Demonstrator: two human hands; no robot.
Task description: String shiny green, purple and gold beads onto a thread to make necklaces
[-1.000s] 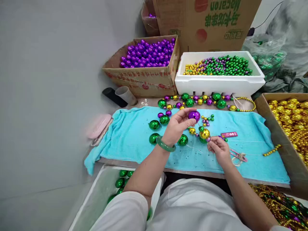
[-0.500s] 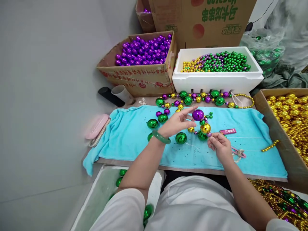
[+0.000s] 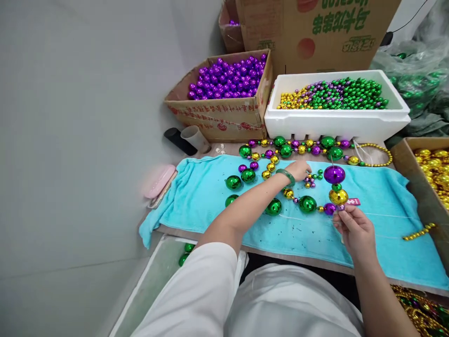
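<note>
My right hand (image 3: 356,229) is closed in a pinch at the lower end of an upright row of beads. In that row a large purple bead (image 3: 334,175) sits above a small green bead (image 3: 336,187) and a gold bead (image 3: 338,196). A thin needle-like tip sticks up from the purple bead. Below, the strand runs left along the towel through a purple bead (image 3: 329,209) and a large green bead (image 3: 307,204). My left hand (image 3: 298,171), with a green bangle (image 3: 286,177) on its wrist, is at a small bead pile (image 3: 310,181), fingertips drawn together; anything between them is hidden.
A turquoise towel (image 3: 203,201) covers the table. Behind it lie a finished-looking bead strand (image 3: 301,149), a carton of purple beads (image 3: 217,112) and a white foam box (image 3: 336,122). A carton of gold beads (image 3: 414,164) stands right. Loose green beads (image 3: 233,182) lie left.
My left hand has left the large purple bead and moved to the small beads on the towel. My right hand still holds the bead row, now further right in view. The view has shifted.
</note>
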